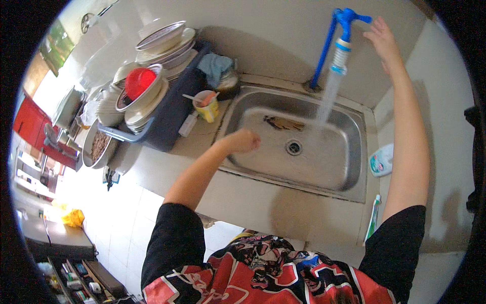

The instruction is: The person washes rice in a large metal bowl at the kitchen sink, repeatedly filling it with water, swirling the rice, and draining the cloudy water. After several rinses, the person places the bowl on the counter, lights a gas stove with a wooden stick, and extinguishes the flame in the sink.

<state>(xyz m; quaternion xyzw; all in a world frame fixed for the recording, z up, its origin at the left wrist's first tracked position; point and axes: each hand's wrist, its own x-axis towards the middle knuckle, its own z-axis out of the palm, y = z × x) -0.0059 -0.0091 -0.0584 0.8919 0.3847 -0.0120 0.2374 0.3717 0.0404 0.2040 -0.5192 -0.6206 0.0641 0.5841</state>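
Water runs from a blue plastic faucet (346, 22) through a white and blue nozzle (340, 57) into a stainless steel sink (322, 167). My right hand (381, 40) is raised beside the tip of the faucet's lever, fingers spread, with nothing held in it. Over the sink's left side hangs my left hand (245, 140), its fingers curled; whether something small is inside them cannot be told. A brown, flat, ragged item (284, 123) lies on the sink floor near the back wall. The round drain (293, 147) shows in front of it.
Left of the sink stands a dark plastic basin (167, 129) stacked with plates, bowls and a red bowl (139, 81). Between them are a yellow cup (207, 106) and a blue cloth (215, 68). A white bottle (381, 160) and a toothpaste tube (373, 218) lie at the right edge.
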